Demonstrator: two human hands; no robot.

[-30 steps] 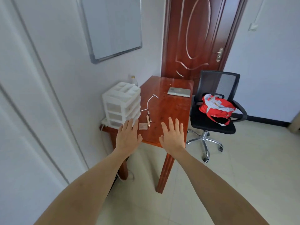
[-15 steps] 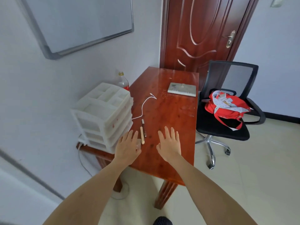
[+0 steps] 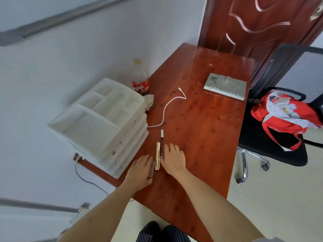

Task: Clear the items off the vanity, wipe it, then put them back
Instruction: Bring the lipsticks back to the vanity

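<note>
The red-brown wooden vanity table (image 3: 201, 130) carries a white drawer organizer (image 3: 103, 123) on its left side. Near the front lie a gold tube (image 3: 157, 158) and a dark pen with a white tip (image 3: 162, 142). My left hand (image 3: 139, 172) lies flat over a small tan case (image 3: 151, 169) beside the gold tube. My right hand (image 3: 173, 158) rests flat on the table with its fingers touching the dark pen. A white cable (image 3: 166, 109) curls across the middle. A grey notebook (image 3: 225, 86) sits at the far right.
A cola bottle (image 3: 139, 79) and a crumpled tissue (image 3: 148, 101) stand behind the organizer by the wall. A black office chair (image 3: 272, 137) with a red bag (image 3: 286, 117) stands right of the table. A brown door (image 3: 258, 23) is behind.
I have stepped closer and look down more steeply. Both hands moved forward and came down onto the table, the left onto the small case, the right against the pen.
</note>
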